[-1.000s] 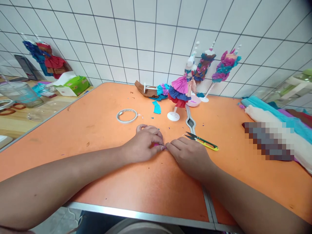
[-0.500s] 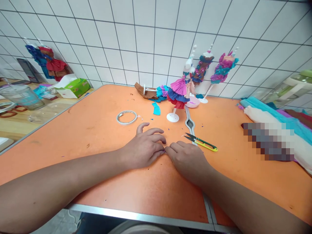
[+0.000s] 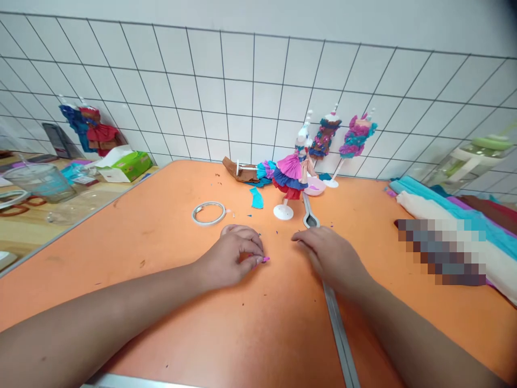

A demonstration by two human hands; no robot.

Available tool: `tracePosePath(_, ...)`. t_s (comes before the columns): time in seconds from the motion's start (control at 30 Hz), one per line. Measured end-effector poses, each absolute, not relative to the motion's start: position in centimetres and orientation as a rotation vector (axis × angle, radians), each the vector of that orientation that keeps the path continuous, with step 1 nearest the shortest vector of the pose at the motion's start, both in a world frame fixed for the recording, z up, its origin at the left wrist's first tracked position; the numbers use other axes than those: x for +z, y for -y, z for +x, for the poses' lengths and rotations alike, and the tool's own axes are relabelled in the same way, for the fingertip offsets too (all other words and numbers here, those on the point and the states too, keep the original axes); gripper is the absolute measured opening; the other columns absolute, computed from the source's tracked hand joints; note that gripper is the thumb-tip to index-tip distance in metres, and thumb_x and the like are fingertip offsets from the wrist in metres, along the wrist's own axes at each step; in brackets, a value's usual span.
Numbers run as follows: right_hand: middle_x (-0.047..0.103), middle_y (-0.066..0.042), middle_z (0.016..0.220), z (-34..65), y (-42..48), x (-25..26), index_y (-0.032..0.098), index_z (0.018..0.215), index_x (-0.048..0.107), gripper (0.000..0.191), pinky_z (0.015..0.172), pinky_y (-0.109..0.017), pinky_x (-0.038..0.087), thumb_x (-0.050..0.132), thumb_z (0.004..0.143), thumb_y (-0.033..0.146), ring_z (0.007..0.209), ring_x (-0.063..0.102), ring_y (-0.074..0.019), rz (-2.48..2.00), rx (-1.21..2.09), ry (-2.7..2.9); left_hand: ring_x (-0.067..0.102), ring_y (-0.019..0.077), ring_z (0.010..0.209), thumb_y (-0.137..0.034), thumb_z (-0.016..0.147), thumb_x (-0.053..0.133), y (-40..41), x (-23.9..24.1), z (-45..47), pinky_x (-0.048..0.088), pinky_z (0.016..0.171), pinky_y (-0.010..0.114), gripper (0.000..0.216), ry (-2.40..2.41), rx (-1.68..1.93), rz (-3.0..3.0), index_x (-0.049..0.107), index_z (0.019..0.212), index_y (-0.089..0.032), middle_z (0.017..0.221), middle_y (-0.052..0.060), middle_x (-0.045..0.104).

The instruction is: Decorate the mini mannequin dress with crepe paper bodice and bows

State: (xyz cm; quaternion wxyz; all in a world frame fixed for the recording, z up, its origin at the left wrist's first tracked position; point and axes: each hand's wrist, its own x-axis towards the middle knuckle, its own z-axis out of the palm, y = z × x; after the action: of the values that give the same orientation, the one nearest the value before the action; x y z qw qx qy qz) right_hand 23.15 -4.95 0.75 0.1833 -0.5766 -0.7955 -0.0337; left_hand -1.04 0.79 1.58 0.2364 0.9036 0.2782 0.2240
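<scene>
My left hand (image 3: 234, 257) rests on the orange table (image 3: 153, 242), fingers curled, pinching a tiny pink paper scrap (image 3: 265, 259) at its fingertips. My right hand (image 3: 329, 256) lies palm down a little to the right, apart from the left. Its fingers are bent down onto the table, and whatever is under them is hidden. A small doll in a pink, blue and red paper skirt (image 3: 288, 173) stands on a white stand just beyond the hands.
A white tape ring (image 3: 209, 212) lies left of the doll, near a teal paper piece (image 3: 256, 198). A metal tool (image 3: 310, 216) and pink bowl (image 3: 315, 186) sit behind my right hand. Dressed dolls (image 3: 355, 137) line the tiled wall. Crepe paper rolls (image 3: 436, 207) lie right; a tissue box (image 3: 128, 165) left.
My right hand has pulled away from the left and moved right, over the spot where the yellow-green snips lay; they no longer show. The left hand's fingers have curled in. The view tilted up.
</scene>
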Motion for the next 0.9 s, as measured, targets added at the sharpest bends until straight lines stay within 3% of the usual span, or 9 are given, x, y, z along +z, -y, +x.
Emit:
tracePosePath(0.13, 0.069, -0.004, 0.100, 26.0, 3.2, 0.4, 0.023, 0.102, 0.068, 0.023, 0.080, -0.032, 0.042, 0.047, 0.094, 0.021, 0.095, 0.055, -0.0210, -1.616, 0.028, 2.244, 0.060, 0.0164, 0.084, -0.023, 0.085, 0.058, -1.1, 1.7, -1.1, 0.044, 0.083, 0.031, 0.022, -0.795, 0.643, 2.336, 0.071, 0.067, -0.019, 0.084, 0.004, 0.069)
tracePosePath(0.23, 0.069, -0.004, 0.106, 26.2, 2.4, -0.3, 0.024, 0.106, 0.068, 0.022, 0.085, -0.034, 0.042, 0.049, 0.093, 0.022, 0.099, 0.056, -0.0214, -1.589, 0.090, 2.312, 0.061, 0.0181, 0.090, -0.021, 0.082, 0.059, -1.1, 1.5, -0.9, 0.046, 0.085, 0.031, 0.018, -0.844, 0.626, 2.250, 0.071, 0.069, -0.019, 0.087, 0.005, 0.070)
tracePosePath(0.37, 0.069, -0.006, 0.097, 25.1, 1.9, -0.8, 0.020, 0.096, 0.069, 0.021, 0.083, -0.036, 0.042, 0.048, 0.093, 0.021, 0.096, 0.058, -0.0222, -1.681, 0.089, 2.318, 0.063, 0.0183, 0.094, -0.022, 0.083, 0.057, -0.9, 1.2, -0.9, 0.046, 0.091, 0.031, 0.015, -0.842, 0.613, 2.137, 0.072, 0.079, -0.019, 0.092, 0.005, 0.072)
tracePosePath(0.47, 0.068, -0.006, 0.089, 24.5, 1.7, -1.0, 0.019, 0.084, 0.067, 0.023, 0.078, -0.034, 0.042, 0.045, 0.092, 0.018, 0.090, 0.059, -0.0220, -1.717, 0.112, 2.276, 0.065, 0.0177, 0.088, -0.027, 0.084, 0.056, -0.8, 1.0, -1.1, 0.050, 0.082, 0.029, 0.018, -0.905, 0.528, 2.012, 0.072, 0.085, -0.018, 0.093, 0.005, 0.073)
tracePosePath(0.63, 0.069, -0.003, 0.087, 24.8, 1.1, -1.8, 0.022, 0.086, 0.063, 0.018, 0.070, -0.031, 0.045, 0.045, 0.089, 0.026, 0.081, 0.062, -0.0195, -1.714, 0.438, 1.786, 0.063, 0.0160, 0.071, -0.035, 0.083, 0.057, -0.6, 1.4, -0.9, 0.049, 0.068, 0.025, 0.025, -0.974, 0.449, 1.909, 0.072, 0.081, -0.015, 0.075, 0.005, 0.071)
tracePosePath(0.8, 0.071, -0.003, 0.097, 24.9, 1.5, -0.9, 0.023, 0.087, 0.067, 0.019, 0.085, -0.033, 0.045, 0.055, 0.084, 0.037, 0.094, 0.063, -0.0201, -1.519, 0.456, 1.276, 0.063, 0.0161, 0.073, -0.035, 0.081, 0.055, -0.7, 1.7, -0.5, 0.048, 0.071, 0.026, 0.025, -1.002, 0.487, 1.836, 0.068, 0.072, -0.015, 0.074, 0.004, 0.070)
tracePosePath(0.9, 0.071, -0.002, 0.088, 22.8, 3.3, 0.5, 0.022, 0.083, 0.068, 0.014, 0.081, -0.031, 0.045, 0.062, 0.078, 0.034, 0.088, 0.063, -0.0196, -1.460, 0.691, 1.325, 0.063, 0.0168, 0.076, -0.036, 0.081, 0.055, -0.8, 1.4, -0.2, 0.049, 0.073, 0.027, 0.026, -1.037, 0.539, 1.781, 0.066, 0.072, -0.016, 0.076, 0.004, 0.070)
